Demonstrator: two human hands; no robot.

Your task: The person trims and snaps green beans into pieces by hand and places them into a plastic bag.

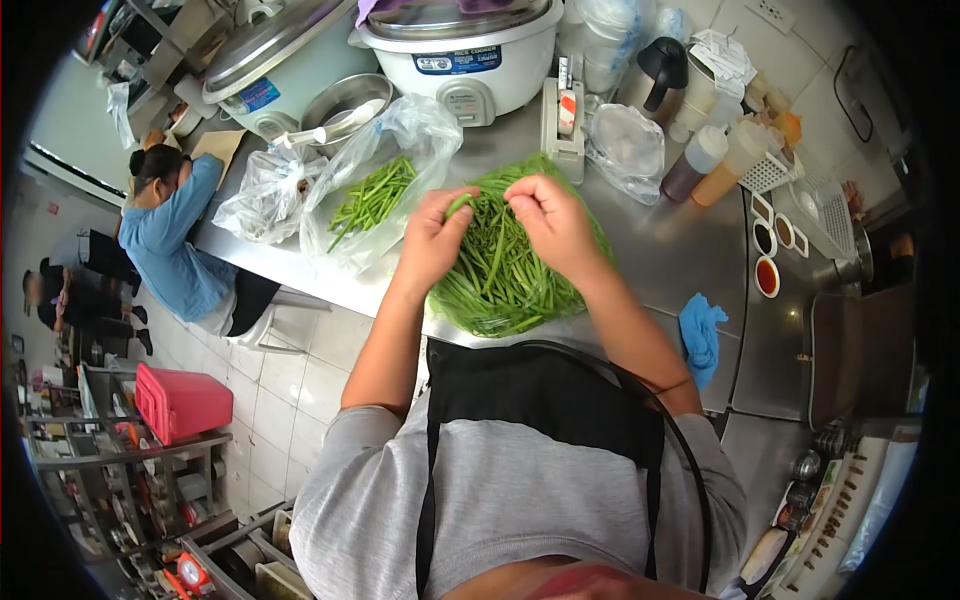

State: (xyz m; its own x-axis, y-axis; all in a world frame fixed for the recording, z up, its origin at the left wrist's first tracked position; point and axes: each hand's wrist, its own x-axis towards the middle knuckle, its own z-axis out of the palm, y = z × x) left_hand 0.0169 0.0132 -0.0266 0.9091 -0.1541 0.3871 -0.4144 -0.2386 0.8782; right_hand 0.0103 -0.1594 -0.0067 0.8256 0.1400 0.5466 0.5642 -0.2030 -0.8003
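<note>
My left hand (438, 235) is closed, pinching a short piece of green bean (460, 205) between thumb and fingers. Level with it on the right, my right hand (550, 222) has thumb and fingertips pressed together; whatever is in them is too small to make out. Just below both hands, a large heap of long, thin green beans (500, 265) lies in an open green-tinted plastic bag (475, 318). Left of my left hand, short cut green beans (375, 198) rest in an open clear plastic bag (425, 135).
A steel table (640, 235) bears everything. At the back stand a white rice cooker (480, 70), a metal bowl (350, 95) and a scale-like device (563, 130). Sauce bottles (695, 160) and a blue cloth (702, 340) lie rightward. A person in blue (175, 240) sits at left.
</note>
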